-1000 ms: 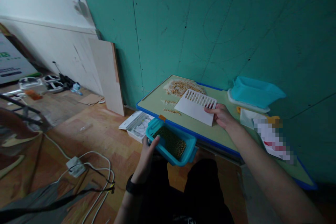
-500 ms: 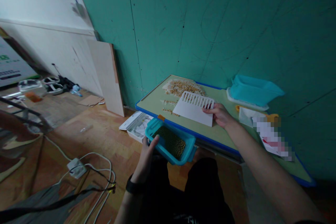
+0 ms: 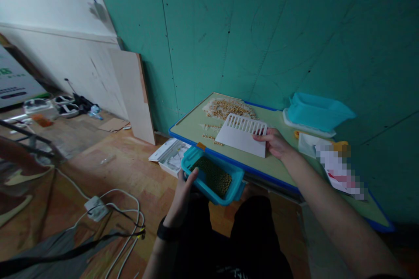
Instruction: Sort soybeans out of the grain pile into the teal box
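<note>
My left hand (image 3: pixel 183 192) grips the near left corner of a blue plastic tub (image 3: pixel 196 185) filled with beans, held just below the table's front edge (image 3: pixel 222 160). My right hand (image 3: pixel 274 143) holds the right edge of a flat white comb-toothed scraper (image 3: pixel 242 134) resting on the green tabletop. Behind the scraper lies a pile of beans (image 3: pixel 225 108), with short rows of loose beans (image 3: pixel 209 132) to its left.
A second blue tub (image 3: pixel 317 113) sits upside down on a white lid at the table's back right, next to papers (image 3: pixel 334 161). On the wooden floor lie an open white box (image 3: pixel 170 154), a power strip with cables (image 3: pixel 98 207) and a leaning board (image 3: pixel 134 96).
The scraper and my right hand have slid slightly left toward the loose beans. The tub in my left hand has stayed in place.
</note>
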Demonstrator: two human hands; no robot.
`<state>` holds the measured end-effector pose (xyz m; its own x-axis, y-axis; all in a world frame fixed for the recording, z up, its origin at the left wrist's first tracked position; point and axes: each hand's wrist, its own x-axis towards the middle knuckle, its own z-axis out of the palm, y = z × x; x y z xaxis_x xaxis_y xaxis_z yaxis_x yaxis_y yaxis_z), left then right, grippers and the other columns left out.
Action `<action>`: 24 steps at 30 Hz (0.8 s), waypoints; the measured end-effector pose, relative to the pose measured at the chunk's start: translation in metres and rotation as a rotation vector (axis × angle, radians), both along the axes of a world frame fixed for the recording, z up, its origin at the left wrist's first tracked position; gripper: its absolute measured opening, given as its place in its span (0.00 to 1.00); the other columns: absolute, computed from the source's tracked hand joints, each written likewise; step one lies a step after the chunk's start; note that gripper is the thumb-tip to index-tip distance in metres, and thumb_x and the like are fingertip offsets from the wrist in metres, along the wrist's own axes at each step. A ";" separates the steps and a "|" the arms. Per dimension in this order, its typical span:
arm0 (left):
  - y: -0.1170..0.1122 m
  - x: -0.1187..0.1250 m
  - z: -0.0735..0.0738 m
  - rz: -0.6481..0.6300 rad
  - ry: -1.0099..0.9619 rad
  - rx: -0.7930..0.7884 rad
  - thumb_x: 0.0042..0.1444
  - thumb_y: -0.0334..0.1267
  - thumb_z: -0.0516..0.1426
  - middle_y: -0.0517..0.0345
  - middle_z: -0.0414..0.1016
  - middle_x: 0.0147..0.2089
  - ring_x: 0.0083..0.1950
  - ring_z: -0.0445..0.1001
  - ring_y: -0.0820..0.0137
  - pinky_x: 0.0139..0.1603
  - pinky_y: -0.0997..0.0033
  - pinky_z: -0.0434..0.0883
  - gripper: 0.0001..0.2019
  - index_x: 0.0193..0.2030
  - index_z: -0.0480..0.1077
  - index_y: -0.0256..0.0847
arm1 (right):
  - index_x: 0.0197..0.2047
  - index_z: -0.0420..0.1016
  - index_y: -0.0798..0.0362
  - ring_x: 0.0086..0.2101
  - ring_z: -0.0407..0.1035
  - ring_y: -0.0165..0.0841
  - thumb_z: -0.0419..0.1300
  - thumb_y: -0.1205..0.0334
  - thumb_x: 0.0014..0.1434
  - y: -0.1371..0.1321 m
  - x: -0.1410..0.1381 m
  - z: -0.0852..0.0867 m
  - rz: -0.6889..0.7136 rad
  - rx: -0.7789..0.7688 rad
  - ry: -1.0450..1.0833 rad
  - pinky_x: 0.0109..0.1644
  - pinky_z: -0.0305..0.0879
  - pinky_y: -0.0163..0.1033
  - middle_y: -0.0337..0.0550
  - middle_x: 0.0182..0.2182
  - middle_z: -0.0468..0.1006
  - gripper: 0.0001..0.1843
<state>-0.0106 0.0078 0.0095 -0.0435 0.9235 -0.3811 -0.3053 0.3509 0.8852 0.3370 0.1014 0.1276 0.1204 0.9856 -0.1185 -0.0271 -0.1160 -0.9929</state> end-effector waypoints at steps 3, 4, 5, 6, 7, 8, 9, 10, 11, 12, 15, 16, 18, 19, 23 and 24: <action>0.001 -0.001 -0.002 -0.007 0.013 -0.005 0.57 0.68 0.74 0.36 0.76 0.75 0.67 0.84 0.41 0.47 0.52 0.89 0.46 0.75 0.66 0.51 | 0.39 0.87 0.48 0.40 0.86 0.52 0.88 0.57 0.27 -0.001 -0.002 0.002 0.017 0.005 0.002 0.48 0.81 0.51 0.48 0.37 0.93 0.32; 0.000 -0.001 -0.002 -0.009 0.016 -0.005 0.57 0.69 0.73 0.35 0.74 0.77 0.68 0.83 0.40 0.47 0.52 0.89 0.47 0.76 0.66 0.52 | 0.39 0.87 0.48 0.39 0.86 0.50 0.88 0.57 0.27 -0.002 -0.002 0.002 0.021 0.006 0.004 0.47 0.81 0.51 0.47 0.36 0.93 0.32; 0.000 -0.001 -0.002 -0.012 0.015 -0.004 0.57 0.69 0.73 0.35 0.73 0.78 0.69 0.82 0.40 0.48 0.52 0.89 0.47 0.76 0.65 0.52 | 0.38 0.87 0.48 0.39 0.86 0.49 0.88 0.57 0.27 -0.002 -0.003 0.003 0.024 0.007 0.006 0.47 0.81 0.50 0.47 0.36 0.92 0.32; 0.000 -0.001 -0.002 -0.015 0.010 0.000 0.57 0.69 0.73 0.35 0.72 0.79 0.70 0.82 0.40 0.49 0.51 0.89 0.47 0.77 0.65 0.52 | 0.38 0.87 0.49 0.38 0.85 0.48 0.88 0.57 0.27 -0.003 -0.003 0.003 0.024 0.006 0.007 0.47 0.81 0.49 0.46 0.36 0.92 0.32; 0.000 -0.001 -0.002 -0.020 0.004 0.005 0.58 0.69 0.73 0.35 0.72 0.79 0.70 0.82 0.41 0.49 0.50 0.89 0.48 0.77 0.65 0.52 | 0.38 0.87 0.49 0.37 0.85 0.47 0.88 0.57 0.27 -0.003 -0.003 0.003 0.023 0.003 0.007 0.46 0.80 0.49 0.46 0.35 0.92 0.32; -0.001 -0.001 -0.001 -0.025 0.001 0.011 0.58 0.69 0.73 0.35 0.73 0.78 0.70 0.82 0.41 0.50 0.50 0.89 0.48 0.78 0.64 0.52 | 0.38 0.87 0.49 0.37 0.85 0.47 0.88 0.57 0.27 -0.003 -0.003 0.003 0.021 -0.001 0.006 0.46 0.80 0.49 0.46 0.35 0.92 0.32; -0.001 -0.001 0.000 -0.028 0.002 0.015 0.58 0.69 0.73 0.35 0.73 0.77 0.69 0.82 0.41 0.49 0.49 0.90 0.48 0.78 0.63 0.52 | 0.38 0.87 0.50 0.36 0.85 0.47 0.88 0.57 0.27 -0.003 -0.002 0.003 0.018 -0.007 0.006 0.46 0.80 0.49 0.46 0.35 0.92 0.32; -0.001 0.000 0.000 -0.029 0.003 0.019 0.59 0.68 0.72 0.35 0.73 0.77 0.69 0.82 0.41 0.49 0.49 0.90 0.48 0.78 0.63 0.51 | 0.38 0.87 0.50 0.36 0.85 0.47 0.88 0.57 0.27 -0.003 -0.002 0.002 0.018 -0.012 0.004 0.46 0.80 0.49 0.46 0.35 0.92 0.32; -0.001 0.000 0.000 -0.025 0.004 0.019 0.59 0.68 0.72 0.35 0.72 0.77 0.69 0.82 0.42 0.50 0.49 0.90 0.47 0.78 0.63 0.51 | 0.39 0.87 0.50 0.37 0.85 0.48 0.88 0.56 0.27 -0.003 -0.001 0.002 0.020 -0.015 0.000 0.47 0.80 0.50 0.47 0.36 0.92 0.32; -0.001 0.001 0.000 -0.016 0.002 0.016 0.59 0.67 0.73 0.36 0.71 0.78 0.70 0.81 0.42 0.50 0.50 0.90 0.46 0.77 0.64 0.51 | 0.39 0.87 0.50 0.37 0.85 0.49 0.88 0.56 0.28 -0.003 -0.001 0.001 0.025 -0.016 -0.004 0.47 0.80 0.50 0.48 0.36 0.92 0.32; 0.000 0.001 -0.002 0.004 -0.020 0.009 0.59 0.67 0.74 0.39 0.66 0.82 0.71 0.81 0.44 0.51 0.51 0.90 0.44 0.75 0.66 0.53 | 0.38 0.87 0.50 0.38 0.86 0.51 0.88 0.56 0.29 -0.003 0.000 0.001 0.046 -0.015 -0.021 0.49 0.80 0.52 0.50 0.36 0.92 0.31; 0.000 0.002 -0.002 0.003 -0.026 0.008 0.58 0.67 0.74 0.39 0.66 0.81 0.70 0.81 0.44 0.51 0.51 0.90 0.45 0.75 0.66 0.53 | 0.37 0.86 0.50 0.38 0.85 0.50 0.88 0.55 0.28 -0.004 -0.001 0.001 0.051 -0.017 -0.026 0.49 0.80 0.53 0.50 0.35 0.91 0.30; -0.001 0.003 -0.002 -0.009 -0.028 0.001 0.58 0.68 0.74 0.38 0.69 0.79 0.68 0.83 0.44 0.50 0.51 0.90 0.46 0.76 0.65 0.54 | 0.35 0.86 0.50 0.36 0.84 0.49 0.88 0.54 0.28 -0.004 -0.002 0.002 0.059 -0.019 -0.034 0.48 0.80 0.52 0.49 0.34 0.91 0.30; -0.001 0.003 -0.001 -0.017 -0.029 -0.004 0.58 0.69 0.73 0.37 0.72 0.77 0.66 0.83 0.44 0.49 0.51 0.90 0.47 0.77 0.65 0.54 | 0.35 0.86 0.50 0.35 0.84 0.48 0.88 0.53 0.27 -0.005 -0.002 0.003 0.063 -0.018 -0.036 0.48 0.79 0.52 0.49 0.34 0.91 0.30; -0.004 0.007 0.004 -0.006 -0.051 -0.016 0.57 0.69 0.73 0.39 0.79 0.70 0.62 0.86 0.44 0.48 0.52 0.89 0.47 0.77 0.65 0.53 | 0.35 0.86 0.49 0.36 0.83 0.49 0.88 0.52 0.27 -0.006 -0.004 0.004 0.082 -0.010 -0.047 0.48 0.78 0.52 0.48 0.33 0.90 0.31; -0.004 0.008 0.005 0.007 -0.052 -0.019 0.57 0.69 0.73 0.39 0.79 0.69 0.61 0.86 0.45 0.48 0.52 0.89 0.47 0.77 0.66 0.53 | 0.35 0.86 0.50 0.35 0.83 0.49 0.88 0.52 0.27 -0.006 -0.005 0.004 0.086 -0.010 -0.051 0.48 0.78 0.52 0.48 0.33 0.90 0.31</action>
<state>-0.0023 0.0038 0.0143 -0.0298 0.9159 -0.4002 -0.3539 0.3648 0.8612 0.3324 0.0950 0.1318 0.0416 0.9914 -0.1243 0.0343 -0.1258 -0.9915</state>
